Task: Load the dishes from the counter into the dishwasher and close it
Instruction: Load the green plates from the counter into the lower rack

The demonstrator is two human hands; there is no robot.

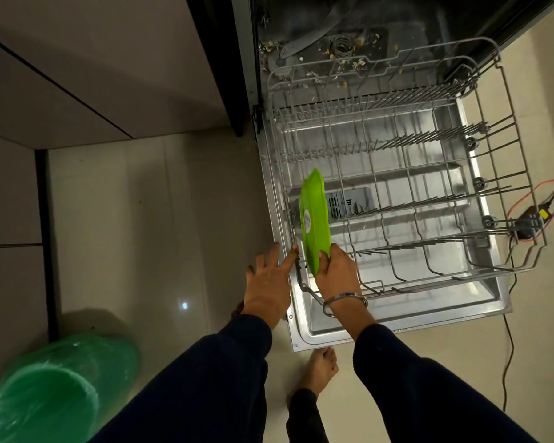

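The dishwasher door [397, 321] lies open and flat, and the wire lower rack [429, 199] is pulled out over it, bare of dishes. A bright green plate [314, 219] stands on edge at the rack's near left corner. My right hand [336, 273] grips its lower rim. My left hand [269, 276] hovers beside the rack's left edge with fingers spread, one fingertip touching the rack wire next to the plate.
A green plastic-lined bin [55, 391] stands on the floor at lower left. Cabinet fronts [77, 91] run along the left. Cables and a plug [531, 219] lie on the floor right of the door. My bare foot [322, 369] is by the door's near edge.
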